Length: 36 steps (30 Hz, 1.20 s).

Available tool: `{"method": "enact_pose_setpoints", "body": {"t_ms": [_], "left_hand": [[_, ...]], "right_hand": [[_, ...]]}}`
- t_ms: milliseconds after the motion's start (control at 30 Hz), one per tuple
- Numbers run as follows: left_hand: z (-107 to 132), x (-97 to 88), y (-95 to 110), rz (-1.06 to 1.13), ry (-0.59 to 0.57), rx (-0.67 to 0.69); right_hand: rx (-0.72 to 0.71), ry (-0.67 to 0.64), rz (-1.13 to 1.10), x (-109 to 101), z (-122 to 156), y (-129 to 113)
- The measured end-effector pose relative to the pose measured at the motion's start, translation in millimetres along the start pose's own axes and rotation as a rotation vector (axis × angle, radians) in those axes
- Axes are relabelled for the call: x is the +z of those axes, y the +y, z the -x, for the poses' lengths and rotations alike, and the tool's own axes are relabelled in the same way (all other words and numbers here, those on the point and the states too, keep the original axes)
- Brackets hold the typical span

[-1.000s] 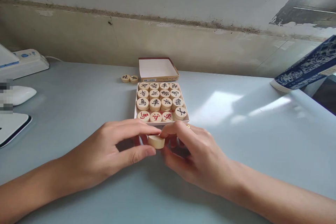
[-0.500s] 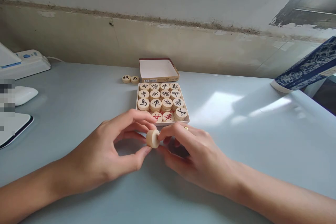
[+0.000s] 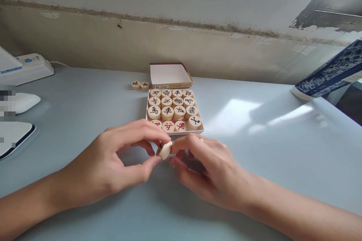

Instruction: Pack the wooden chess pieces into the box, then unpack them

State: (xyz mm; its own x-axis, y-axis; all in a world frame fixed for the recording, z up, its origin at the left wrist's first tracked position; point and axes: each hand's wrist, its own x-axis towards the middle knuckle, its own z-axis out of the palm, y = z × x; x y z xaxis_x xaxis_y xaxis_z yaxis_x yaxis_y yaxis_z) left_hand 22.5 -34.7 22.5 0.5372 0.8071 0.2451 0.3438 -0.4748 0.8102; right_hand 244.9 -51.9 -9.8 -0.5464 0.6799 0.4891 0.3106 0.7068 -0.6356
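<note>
In front of the box, my left hand (image 3: 121,158) pinches a round wooden Chinese chess piece (image 3: 164,150) between thumb and fingers. The piece is tilted on edge, its pale blank side towards me and a bit of dark marking at its left. My right hand (image 3: 209,169) is on the other side, index fingertip touching or very close to the piece, thumb apart below, other fingers curled; a ring shows on one finger. Just beyond, a shallow white box (image 3: 200,113) holds rows of chess pieces, mostly black characters on top, with red ones in the near row.
Behind the box lies its open lid (image 3: 171,72), and two loose chess pieces (image 3: 140,85) sit left of the lid. A white mouse (image 3: 27,102) and a white device (image 3: 35,69) with a cable are at the left. A blue patterned object (image 3: 325,75) leans at the right.
The chess piece has turned between my fingers, so some dark marking now shows at its left. My left fingers have shifted over its top; my right hand has hardly moved.
</note>
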Motion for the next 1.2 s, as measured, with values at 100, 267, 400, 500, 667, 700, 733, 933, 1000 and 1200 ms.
{"method": "enact_pose_setpoints", "body": {"t_ms": [100,267,400,500,667,700,733,933,1000,1200], "left_hand": [[0.8,0.4,-3.2,0.007,-0.025,-0.018],[2.8,1.8,-8.5,0.060,-0.051,-0.141],[1.9,1.7,-7.2,0.075,-0.048,-0.160],[1.6,1.4,-8.5,0.119,-0.091,-0.191],[2.6,0.2,-9.6,0.154,-0.114,-0.235],[2.4,0.0,-8.7,0.148,-0.102,-0.233],[2.1,0.0,-7.5,0.144,-0.096,-0.231],[1.8,0.6,-3.4,0.133,-0.090,-0.230],[3.1,0.3,-4.3,0.118,-0.084,-0.216],[4.4,-1.2,-6.8,0.015,-0.084,-0.135]], "right_hand": [[0.013,-0.001,-0.038,-0.6,0.4,-1.2],[-0.009,-0.031,0.004,-0.7,-3.1,1.7],[0.004,-0.041,-0.022,-1.3,-3.1,2.0],[0.008,-0.023,-0.037,-1.7,-2.2,0.5],[0.015,-0.012,-0.044,-1.9,-3.1,0.2],[0.023,-0.020,-0.036,-2.0,-3.1,0.5],[0.031,-0.029,-0.022,-2.1,-3.0,0.7],[0.057,-0.086,0.036,-2.1,-1.6,0.4],[0.057,-0.104,0.028,-2.1,-1.6,0.3],[0.041,-0.041,0.021,-2.2,0.4,-0.1]]}}
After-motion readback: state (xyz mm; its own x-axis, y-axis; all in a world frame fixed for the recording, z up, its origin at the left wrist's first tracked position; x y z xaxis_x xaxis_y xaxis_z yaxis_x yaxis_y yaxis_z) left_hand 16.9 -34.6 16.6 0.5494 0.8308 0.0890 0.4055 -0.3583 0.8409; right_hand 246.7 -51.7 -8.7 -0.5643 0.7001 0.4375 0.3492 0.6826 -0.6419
